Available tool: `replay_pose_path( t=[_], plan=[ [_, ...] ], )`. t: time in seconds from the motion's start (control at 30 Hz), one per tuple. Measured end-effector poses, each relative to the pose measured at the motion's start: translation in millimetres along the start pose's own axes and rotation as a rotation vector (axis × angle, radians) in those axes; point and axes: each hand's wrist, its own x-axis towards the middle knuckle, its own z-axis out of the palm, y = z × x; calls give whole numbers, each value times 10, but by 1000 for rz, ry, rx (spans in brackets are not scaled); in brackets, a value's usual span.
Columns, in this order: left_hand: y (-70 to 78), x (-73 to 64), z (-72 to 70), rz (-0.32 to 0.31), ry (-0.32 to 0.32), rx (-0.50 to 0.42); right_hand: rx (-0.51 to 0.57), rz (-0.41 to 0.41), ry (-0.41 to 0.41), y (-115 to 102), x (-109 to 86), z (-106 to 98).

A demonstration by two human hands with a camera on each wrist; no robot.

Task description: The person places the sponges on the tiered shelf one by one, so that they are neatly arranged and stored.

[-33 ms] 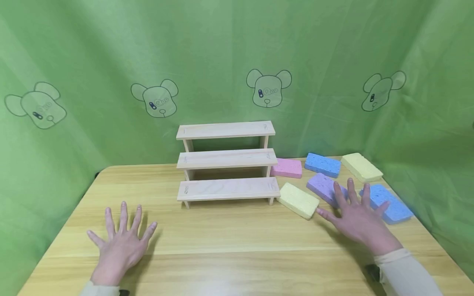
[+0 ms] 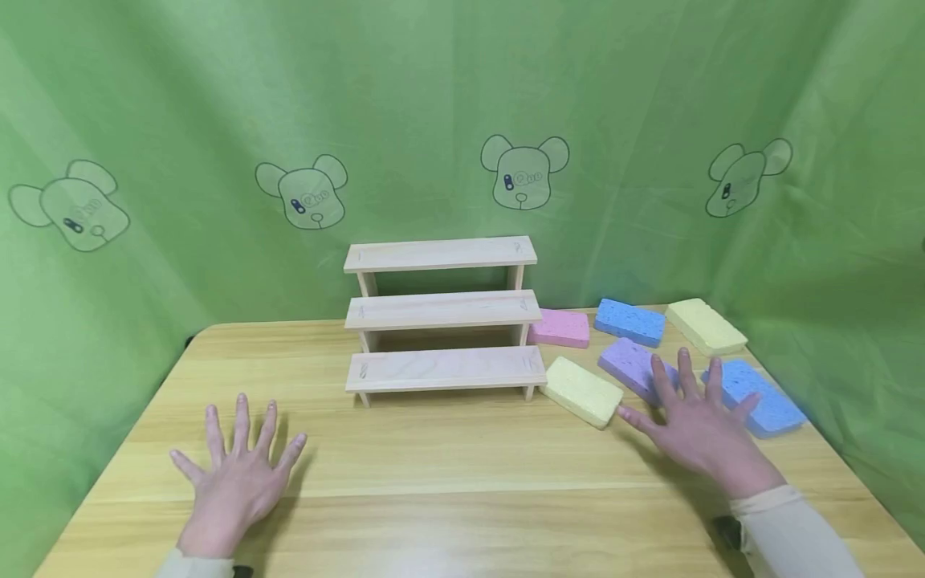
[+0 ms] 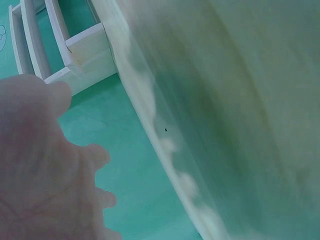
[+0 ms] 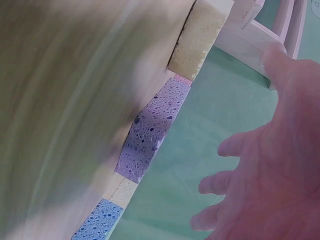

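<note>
My left hand (image 2: 238, 486) hovers over the left part of the wooden table with its fingers spread and nothing in them. On the right, my right hand (image 2: 701, 433) is likewise spread and holds nothing. Its fingers overlap a purple sponge (image 2: 630, 365) and a blue sponge (image 2: 766, 405) in the head view; the right wrist view shows the palm above the tabletop, apart from the purple sponge (image 4: 147, 130). A yellow sponge (image 2: 582, 392) lies just left of the right thumb. Between the hands, farther back, stands a three-step wooden shelf (image 2: 444, 369).
Behind the near sponges lie a pink sponge (image 2: 564, 327), partly hidden by the shelf, another blue sponge (image 2: 629, 321) and another yellow sponge (image 2: 706, 327) near the table's back right corner. A green curtain (image 2: 433, 104) with bear-head drawings encloses the back and sides of the table (image 2: 405, 457).
</note>
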Motion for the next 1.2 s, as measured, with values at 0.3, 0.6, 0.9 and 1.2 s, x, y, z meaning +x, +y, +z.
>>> replay_pose_path(
  t=[0.3,0.6,0.9,1.2],
  plan=[
    [20,110,-23,3,75,-178,163,-140,139,-70,53,15],
    [284,420,-10,-68,17,-920,314,-239,82,-253,225,53],
    [533,785,142,-112,-10,-1242,288,-251,-1,-333,282,88],
    [638,970,255,-112,-70,-1463,276,-251,-20,-315,292,141]
  ],
)
